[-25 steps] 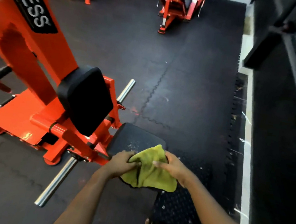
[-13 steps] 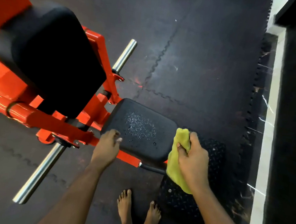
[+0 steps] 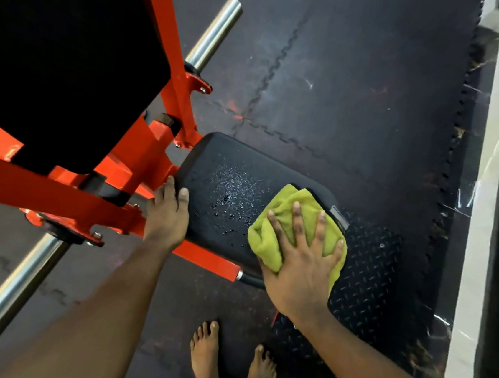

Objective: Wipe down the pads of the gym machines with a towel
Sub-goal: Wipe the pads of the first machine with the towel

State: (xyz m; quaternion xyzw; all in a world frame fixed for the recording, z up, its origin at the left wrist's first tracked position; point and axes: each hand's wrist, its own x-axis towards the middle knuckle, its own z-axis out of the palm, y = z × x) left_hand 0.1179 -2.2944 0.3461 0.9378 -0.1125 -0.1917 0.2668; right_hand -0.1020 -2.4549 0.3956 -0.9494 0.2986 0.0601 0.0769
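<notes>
The person stood barefoot over the machine, and the right hand (image 3: 302, 256) lay flat on top of the yellow-green towel (image 3: 281, 223), fingers (image 3: 295, 221) spread wide and fairly straight, pressing the cloth down rather than clutching it. The towel sat bunched on the near right corner of the black seat pad (image 3: 213, 166), with part of it hanging past the pad's right edge. Cloth puffed up between the spread fingers.

The left hand (image 3: 167, 214) rested on the pad's left edge, close to where it met the orange frame (image 3: 41, 194). Its fingers lay relaxed and loosely straight, the thumb on the pad's top surface, and it held nothing that I could see.

Across the middle of the pad, between the two hands, a patch of small droplets (image 3: 233, 187) glistened on the upholstery. The towel was just beside that patch, at its right.

Above and to the left hung a larger black back pad (image 3: 66, 46), fixed to the same orange frame. A polished steel bar (image 3: 215, 31) ran diagonally through the frame, one end at the far side and the other coming out near the lower left.

Under the pad's right edge lay a black diamond-pattern footplate (image 3: 368, 278). The floor was dark interlocking rubber matting (image 3: 360, 92), and both bare feet (image 3: 206, 356) stood on it near the footplate.
</notes>
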